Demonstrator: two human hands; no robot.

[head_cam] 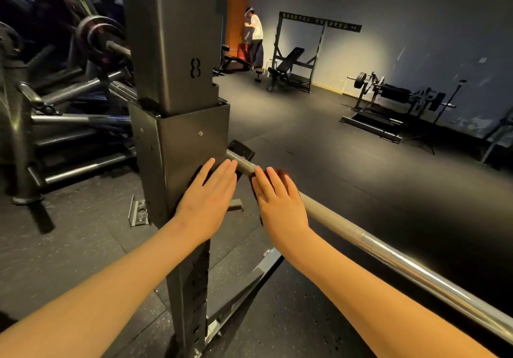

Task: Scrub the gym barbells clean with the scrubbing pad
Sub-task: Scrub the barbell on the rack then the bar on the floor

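The barbell (388,249) runs from the rack upright (177,52) down to the lower right, where the frame cuts it off. The right hand (280,199) lies flat on it with straight fingers, pressing a dark scrubbing pad (283,173) that is mostly hidden beneath them. The left hand (208,193) rests flat against the upright, grasping nothing.

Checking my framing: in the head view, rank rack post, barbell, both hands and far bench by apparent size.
1. Rack post
2. Barbell, enlarged by nearness
3. Left hand and right hand: alike, unranked
4. Bench, small only through distance
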